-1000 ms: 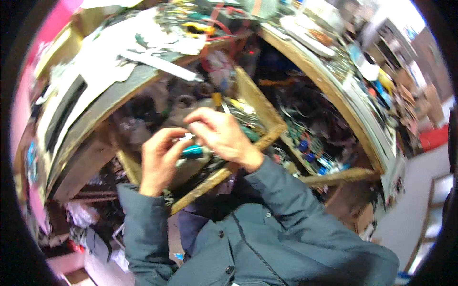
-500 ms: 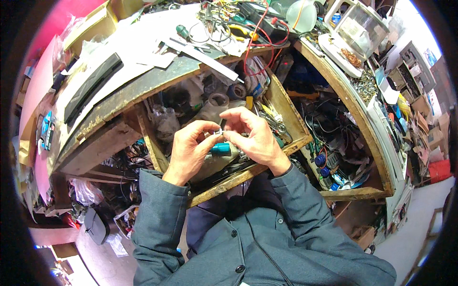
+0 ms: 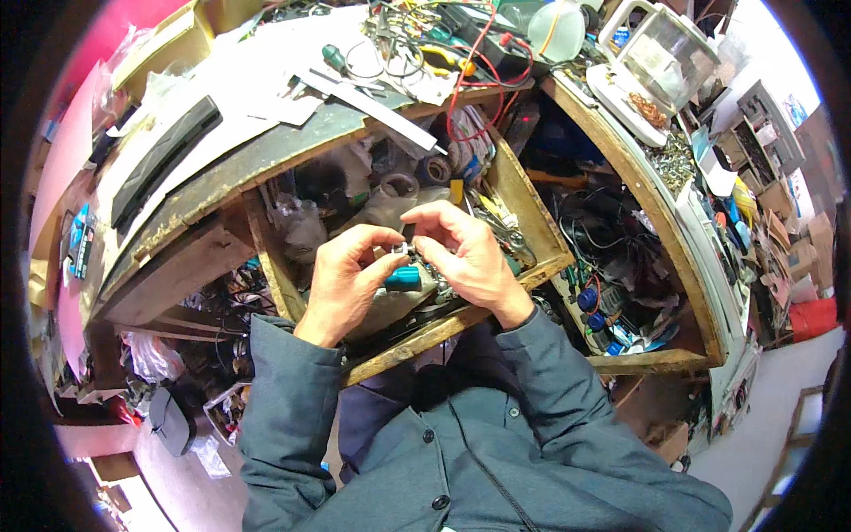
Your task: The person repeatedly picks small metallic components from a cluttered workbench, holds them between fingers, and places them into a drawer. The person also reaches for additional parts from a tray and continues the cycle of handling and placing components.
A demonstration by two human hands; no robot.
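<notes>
Over an open wooden drawer (image 3: 381, 367), both my hands meet close together. My left hand (image 3: 341, 282) pinches a small whitish piece (image 3: 402, 249) between thumb and forefinger; its exact kind is too small to tell. Right beside it, my right hand (image 3: 470, 262) has its thumb and fingertips drawn together, and whatever lies between them is hidden. Just under the left thumb lies a teal cylindrical thing (image 3: 403, 278) in the drawer. Around it sit clear plastic bags (image 3: 297, 229), a roll of tape (image 3: 399, 186) and metal tools (image 3: 510, 235).
Behind the drawer, the worktop carries a long black bar (image 3: 168, 160), a white strip (image 3: 377, 113), a green-handled screwdriver (image 3: 334, 58), yellow-handled pliers (image 3: 443, 60) and red wires (image 3: 454, 111). At right, another open drawer (image 3: 660, 362) holds cables and blue-capped items.
The whole scene has shifted slightly left in view. My right fingertips are a little farther from the small piece, which shows more clearly in my left hand.
</notes>
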